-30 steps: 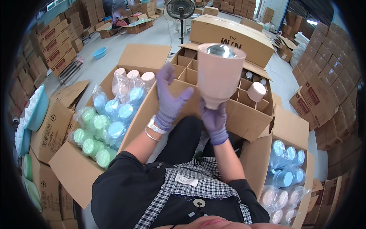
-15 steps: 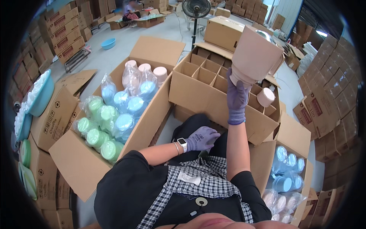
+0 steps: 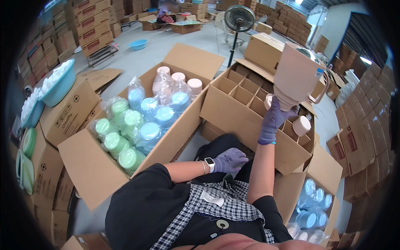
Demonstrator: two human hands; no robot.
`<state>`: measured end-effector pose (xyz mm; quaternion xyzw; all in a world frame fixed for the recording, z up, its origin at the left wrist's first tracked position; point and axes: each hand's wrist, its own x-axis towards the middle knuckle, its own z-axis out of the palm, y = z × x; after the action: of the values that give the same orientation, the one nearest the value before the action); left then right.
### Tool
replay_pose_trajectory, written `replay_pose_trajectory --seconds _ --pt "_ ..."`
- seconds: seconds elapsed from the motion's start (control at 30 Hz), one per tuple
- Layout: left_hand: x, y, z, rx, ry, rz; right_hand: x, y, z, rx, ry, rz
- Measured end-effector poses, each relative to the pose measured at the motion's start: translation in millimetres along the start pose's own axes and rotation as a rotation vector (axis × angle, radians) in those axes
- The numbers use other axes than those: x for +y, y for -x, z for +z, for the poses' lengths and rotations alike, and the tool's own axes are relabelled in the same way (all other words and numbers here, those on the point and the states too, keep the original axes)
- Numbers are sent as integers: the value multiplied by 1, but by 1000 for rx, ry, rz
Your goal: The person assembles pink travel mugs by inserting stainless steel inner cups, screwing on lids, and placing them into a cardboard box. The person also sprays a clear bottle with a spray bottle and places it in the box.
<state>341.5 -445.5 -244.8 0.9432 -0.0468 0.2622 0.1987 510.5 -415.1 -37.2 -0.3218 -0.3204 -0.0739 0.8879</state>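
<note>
My right hand [image 3: 275, 121], in a purple knit glove, grips a large pale pink tumbler [image 3: 298, 75] by its narrow lower end. The tumbler is raised above the divided carton [image 3: 237, 110], its looped handle on the right and a small blue mark near the rim. Below my hand, a pink cup [image 3: 301, 126] sits in one of the carton's compartments. My left hand [image 3: 230, 159], gloved in the same purple, lies on my lap with nothing in it, fingers stretched out.
At left, an open carton [image 3: 166, 156] holds bagged green, blue and pink cups. Another carton [image 3: 287, 189] with bagged cups stands at right. A black fan [image 3: 239, 18], a blue basin [image 3: 138, 44], stacked boxes [image 3: 95, 27] and a seated person [image 3: 167, 12] are farther off.
The scene has shifted right and slightly down in view. The tumbler has turned in my right hand, so its handle now shows clearly. My left hand stays on my lap.
</note>
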Motion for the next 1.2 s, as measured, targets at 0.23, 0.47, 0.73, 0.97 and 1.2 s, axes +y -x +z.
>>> replay_pose_trajectory --seconds 0.23,0.47,0.73,0.97,1.2 --pt "0 0 -1 -20 -37 -23 -5 9 6 27 106 -49" --pt "2 -3 -1 -35 -55 -14 -4 12 0 62 81 -23" --pt "0 0 3 -32 -61 -13 -11 18 -8 18 30 15" --pt "-1 0 5 -27 -66 -7 -12 21 -21 0 101 14" --pt "1 1 3 -30 -59 -11 -4 30 -28 2 11 85"
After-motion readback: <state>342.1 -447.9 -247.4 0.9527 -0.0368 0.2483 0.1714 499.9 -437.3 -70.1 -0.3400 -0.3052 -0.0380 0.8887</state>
